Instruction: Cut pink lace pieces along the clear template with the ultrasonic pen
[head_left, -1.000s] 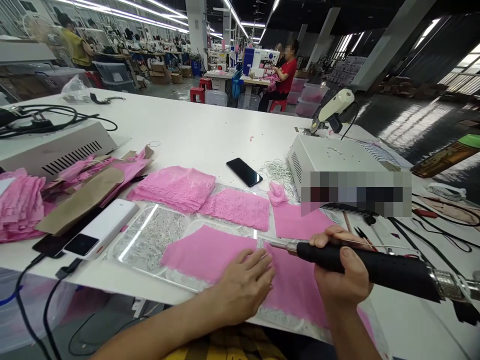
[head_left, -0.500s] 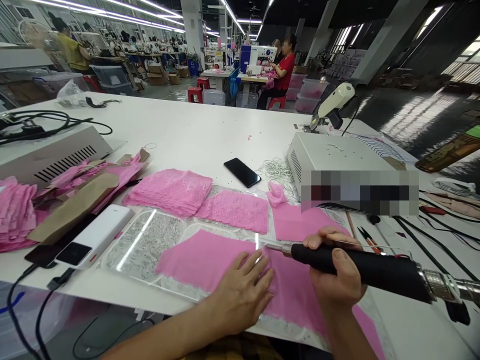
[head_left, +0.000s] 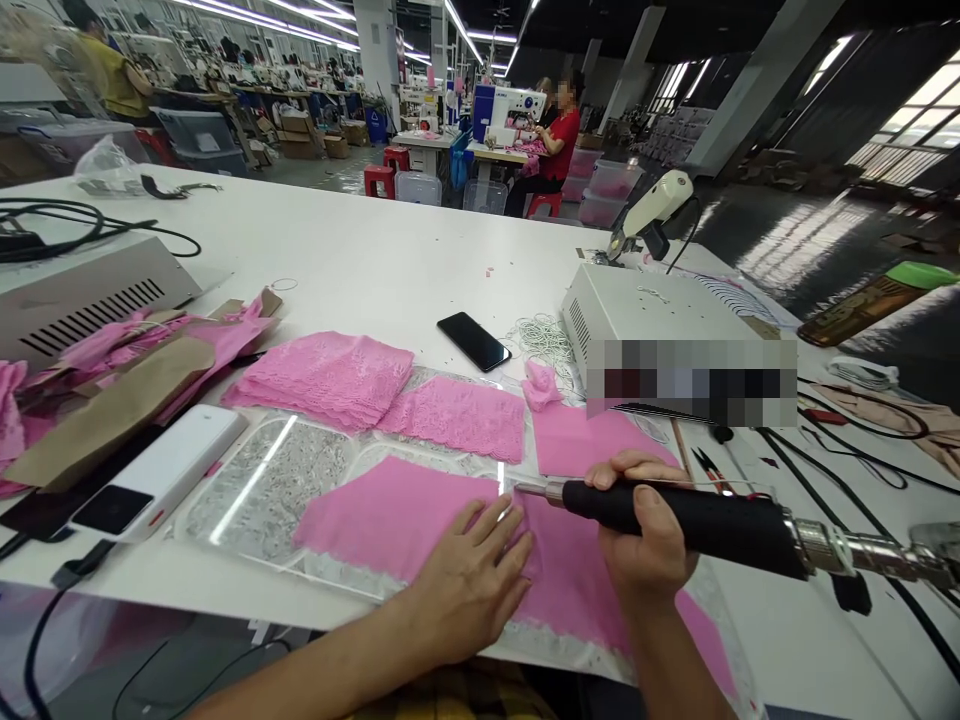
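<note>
Reference landmark: the black phone (head_left: pixel 474 341), lying flat on the white table (head_left: pixel 360 250). Directions are as seen by the wearer.

Workpiece: the plain pink fabric (head_left: pixel 390 510) lies spread on the near side of the phone, over a clear patterned sheet (head_left: pixel 262 480). It extends to both sides of the left hand; whether it is one piece or two cannot be told.

Left hand (head_left: pixel 472 580): nearer than the phone, palm down on the fabric. The grip is unclosed, with fingers extended and pressing nothing between them.

Right hand (head_left: pixel 645 540): nearer than the phone and to its right. The grip is closed around the black handle of the handheld tool (head_left: pixel 735 530). The metal tip points left and sits just beside the left fingertips, over the fabric; contact cannot be confirmed.

Adjacent items: the lace stack (head_left: pixel 322 380) lies left of the phone and slightly nearer; a flat lace piece (head_left: pixel 457 420) lies directly on its near side. The crumpled pink scrap (head_left: pixel 541 385) is to the right and nearer. Tangled white cord (head_left: pixel 546 342) is just beside the phone's right end, with the grey box (head_left: pixel 652 300) beyond it to the right. The white power bank (head_left: pixel 165 470) is to the left and nearer.
</note>
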